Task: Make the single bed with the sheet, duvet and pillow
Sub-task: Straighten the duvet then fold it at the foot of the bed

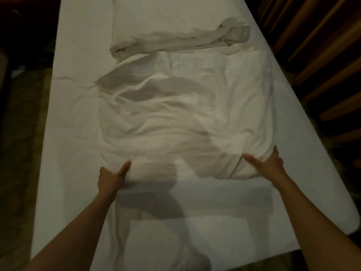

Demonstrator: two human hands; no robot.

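My left hand [112, 176] and my right hand [270, 163] each grip the near edge of the plump white pillow in its crumpled cotton case [185, 122], one at each near corner. On both, the thumb lies on top and the other fingers go under the edge, where I cannot see them. The pillow lies across the middle of the single bed, on the smooth white fitted sheet [74, 133] that already covers the mattress. Past its far edge the loose open end of the case trails in a rumpled, twisted band [175, 41], and beyond that, at the far end of the bed, lies another flat white piece of bedding [166, 14]; whether it is the duvet I cannot tell.

I judge the pillow light, soft and floppy. It will sag in the middle if I lift it by the corners alone, and the case can slide over the filling. So I would pinch cloth and filling together at the corners, with a deep hold. The fabric looks dry and not slippery, and nothing here is fragile. To my right, dark wooden slats [322, 55] stand just beside the bed.
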